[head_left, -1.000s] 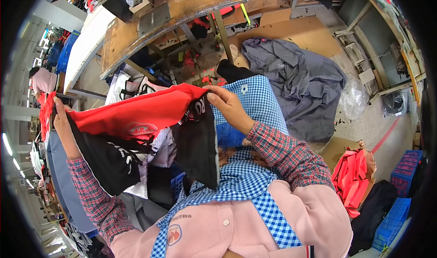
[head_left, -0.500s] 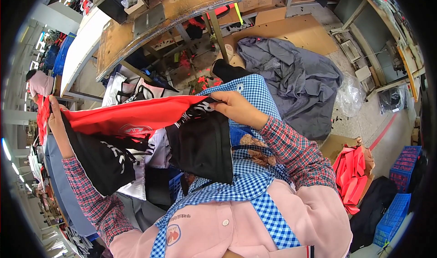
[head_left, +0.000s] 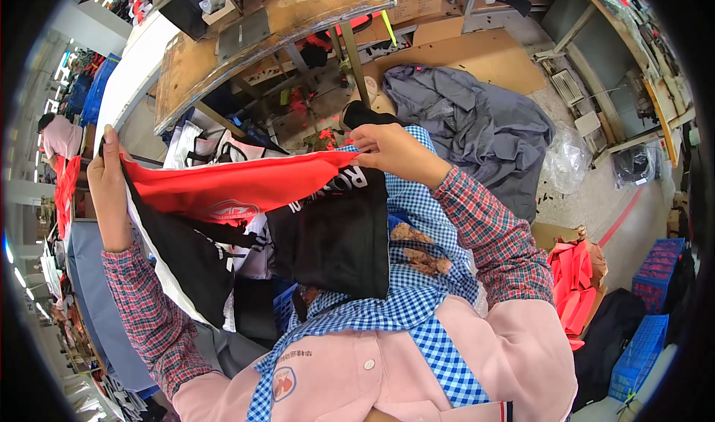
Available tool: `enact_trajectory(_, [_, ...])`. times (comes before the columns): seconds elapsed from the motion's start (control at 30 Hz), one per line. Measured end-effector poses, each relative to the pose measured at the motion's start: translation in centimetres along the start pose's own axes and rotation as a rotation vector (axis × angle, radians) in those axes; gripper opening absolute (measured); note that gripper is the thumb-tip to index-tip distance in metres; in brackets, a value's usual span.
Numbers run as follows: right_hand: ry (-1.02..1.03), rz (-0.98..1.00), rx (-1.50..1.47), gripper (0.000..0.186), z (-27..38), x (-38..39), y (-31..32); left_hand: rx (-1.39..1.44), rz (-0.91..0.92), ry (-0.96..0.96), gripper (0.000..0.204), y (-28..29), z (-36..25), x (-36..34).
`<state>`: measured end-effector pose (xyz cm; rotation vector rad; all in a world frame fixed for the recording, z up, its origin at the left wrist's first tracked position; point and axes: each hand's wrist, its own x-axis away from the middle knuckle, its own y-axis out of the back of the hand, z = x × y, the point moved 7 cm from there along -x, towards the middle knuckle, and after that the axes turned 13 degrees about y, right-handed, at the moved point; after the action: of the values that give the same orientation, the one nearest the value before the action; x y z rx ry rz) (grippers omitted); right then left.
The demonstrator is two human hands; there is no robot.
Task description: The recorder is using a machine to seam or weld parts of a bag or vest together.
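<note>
Right hand [head_left: 395, 154] pinching garment [head_left: 320, 228], lettering [head_left: 356, 178] seemingly creased

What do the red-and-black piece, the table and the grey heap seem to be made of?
Red-and-black piece: smooth, perhaps synthetic fabric; it hangs in soft folds with a faint sheen.
Table: probably wood or board, its brown top worn and scuffed along the edge.
Grey heap: thin cloth, mostly dull, perhaps synthetic; it lies in many creases.

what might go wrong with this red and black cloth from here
The cloth hangs between the left hand and right hand, held near its upper edge; either side could slip free. Its black part hangs over the checked apron, so it might catch there.
</note>
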<state>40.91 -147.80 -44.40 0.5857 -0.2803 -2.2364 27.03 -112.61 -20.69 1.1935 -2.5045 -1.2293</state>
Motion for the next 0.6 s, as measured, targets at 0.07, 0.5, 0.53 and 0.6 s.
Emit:
enact_trajectory(0.07, [-0.109, 0.063, -0.076, 0.034, -1.1, 0.4, -0.6, 0.017, -0.012, -0.002, 0.053, -0.2, -0.3, 0.0])
enact_trajectory(0.5, [-0.152, -0.094, -0.720, 0.020, -1.5, 0.8, -3.1, 0.041, -0.085, 0.000, 0.057, 1.2, 2.8, -1.4])
enact_trajectory(0.53, [-0.153, -0.094, -0.722, 0.020, -1.6, 0.8, -3.2, 0.027, -0.085, -0.009, 0.058, 1.4, 3.0, -1.5])
enact_trajectory(0.6, [-0.139, -0.081, -0.709, 0.020, -1.5, 0.7, -3.3, 0.022, -0.085, -0.013, 0.057, 1.8, 3.4, -1.6])
